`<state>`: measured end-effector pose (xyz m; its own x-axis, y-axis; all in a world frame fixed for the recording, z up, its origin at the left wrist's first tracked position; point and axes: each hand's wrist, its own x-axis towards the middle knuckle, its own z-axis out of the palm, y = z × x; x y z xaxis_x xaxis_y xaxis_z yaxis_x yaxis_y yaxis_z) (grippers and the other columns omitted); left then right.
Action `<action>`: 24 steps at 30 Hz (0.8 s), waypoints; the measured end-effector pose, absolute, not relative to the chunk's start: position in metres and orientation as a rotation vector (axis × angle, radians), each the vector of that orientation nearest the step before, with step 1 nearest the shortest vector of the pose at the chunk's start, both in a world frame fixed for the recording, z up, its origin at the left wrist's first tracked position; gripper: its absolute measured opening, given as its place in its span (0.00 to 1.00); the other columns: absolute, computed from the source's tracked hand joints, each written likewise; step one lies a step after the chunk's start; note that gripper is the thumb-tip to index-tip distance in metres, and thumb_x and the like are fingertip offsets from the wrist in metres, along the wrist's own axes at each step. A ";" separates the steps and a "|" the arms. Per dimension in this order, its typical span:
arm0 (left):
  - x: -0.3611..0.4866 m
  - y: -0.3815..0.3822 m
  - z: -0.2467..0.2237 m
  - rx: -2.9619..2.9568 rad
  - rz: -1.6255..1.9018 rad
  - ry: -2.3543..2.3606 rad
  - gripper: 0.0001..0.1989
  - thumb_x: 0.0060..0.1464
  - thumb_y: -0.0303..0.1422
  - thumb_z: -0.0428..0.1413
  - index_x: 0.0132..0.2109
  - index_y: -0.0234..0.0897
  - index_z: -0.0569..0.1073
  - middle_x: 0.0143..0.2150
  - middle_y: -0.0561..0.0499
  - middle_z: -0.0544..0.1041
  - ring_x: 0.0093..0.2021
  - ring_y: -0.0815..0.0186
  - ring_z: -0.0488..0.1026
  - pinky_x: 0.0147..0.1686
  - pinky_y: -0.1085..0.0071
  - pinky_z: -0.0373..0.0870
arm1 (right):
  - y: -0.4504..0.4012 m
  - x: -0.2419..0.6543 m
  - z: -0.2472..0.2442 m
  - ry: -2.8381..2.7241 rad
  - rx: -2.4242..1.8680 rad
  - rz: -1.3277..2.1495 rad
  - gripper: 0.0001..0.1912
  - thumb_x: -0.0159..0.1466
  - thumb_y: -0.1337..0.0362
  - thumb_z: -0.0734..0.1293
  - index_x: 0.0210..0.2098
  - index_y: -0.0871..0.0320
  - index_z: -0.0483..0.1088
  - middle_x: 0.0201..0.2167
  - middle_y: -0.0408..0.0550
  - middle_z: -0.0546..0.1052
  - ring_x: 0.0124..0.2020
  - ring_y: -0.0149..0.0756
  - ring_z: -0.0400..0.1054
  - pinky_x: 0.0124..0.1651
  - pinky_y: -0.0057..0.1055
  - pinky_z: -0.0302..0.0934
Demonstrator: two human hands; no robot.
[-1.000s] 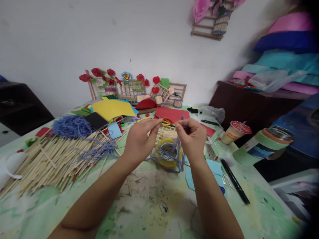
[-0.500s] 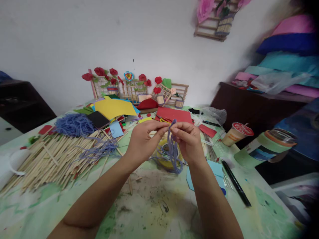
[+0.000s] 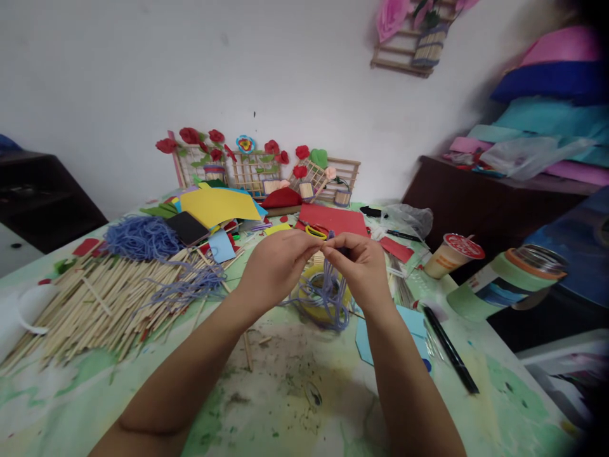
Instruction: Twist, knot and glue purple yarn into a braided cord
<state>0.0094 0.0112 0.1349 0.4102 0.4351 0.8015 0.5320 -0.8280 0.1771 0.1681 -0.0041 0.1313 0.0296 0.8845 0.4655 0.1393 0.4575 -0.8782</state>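
From where I stand, the right hand (image 3: 360, 270) pinches the purple yarn (image 3: 332, 293) between thumb and finger, its loops hanging down over the yellow tape roll (image 3: 308, 311) on the table (image 3: 266, 419). The left hand (image 3: 273, 266) meets it fingertip to fingertip, thumb and finger drawn together; I can't tell whether a strand sits between them. To the left lie wooden sticks (image 3: 95, 311), with a yarn heap (image 3: 140, 238) just beyond.

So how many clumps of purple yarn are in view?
3: a big heap behind the sticks, a loose tangle on them, and strands below the right hand, over the tape roll. More may be hidden.
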 end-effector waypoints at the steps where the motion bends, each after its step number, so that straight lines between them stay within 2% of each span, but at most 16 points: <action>1: 0.008 0.012 0.135 -2.560 -1.326 -0.839 0.09 0.60 0.31 0.51 0.39 0.33 0.75 0.35 0.47 0.80 0.36 0.63 0.76 0.37 0.68 0.70 | -0.005 0.169 0.133 -1.471 -0.991 0.707 0.05 0.51 0.65 0.68 0.24 0.61 0.73 0.18 0.41 0.68 0.20 0.26 0.57 0.24 0.26 0.50; 6: 0.004 0.014 0.139 -2.563 -1.141 -0.783 0.10 0.61 0.32 0.50 0.37 0.33 0.74 0.33 0.47 0.78 0.34 0.63 0.75 0.35 0.68 0.69 | -0.007 0.170 0.135 -1.530 -1.012 0.642 0.05 0.51 0.65 0.67 0.24 0.62 0.72 0.19 0.43 0.70 0.20 0.27 0.59 0.24 0.26 0.51; 14: 0.002 0.012 0.141 -2.681 -1.233 -0.694 0.07 0.61 0.30 0.50 0.39 0.34 0.72 0.35 0.48 0.78 0.36 0.65 0.74 0.37 0.69 0.69 | -0.009 0.177 0.137 -1.574 -0.953 0.748 0.06 0.52 0.64 0.67 0.25 0.61 0.71 0.19 0.41 0.67 0.21 0.26 0.56 0.25 0.27 0.49; 19: 0.000 0.009 0.143 -2.706 -1.217 -0.654 0.07 0.61 0.29 0.49 0.39 0.34 0.72 0.34 0.47 0.77 0.36 0.65 0.74 0.36 0.69 0.69 | -0.009 0.181 0.138 -1.635 -0.931 0.840 0.05 0.53 0.64 0.67 0.24 0.61 0.71 0.19 0.40 0.65 0.21 0.26 0.54 0.24 0.27 0.47; 24: 0.001 0.007 0.142 -2.617 -1.126 -0.644 0.07 0.60 0.28 0.48 0.37 0.34 0.71 0.33 0.46 0.76 0.36 0.62 0.72 0.37 0.66 0.68 | -0.009 0.180 0.139 -1.660 -0.973 0.802 0.06 0.53 0.64 0.66 0.24 0.61 0.70 0.20 0.41 0.67 0.22 0.26 0.55 0.25 0.27 0.49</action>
<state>0.0008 0.0073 0.1419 0.6103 0.3059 0.7307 0.4745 -0.8798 -0.0281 0.1799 -0.0094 0.1386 -0.1669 0.8894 0.4255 0.2192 0.4543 -0.8635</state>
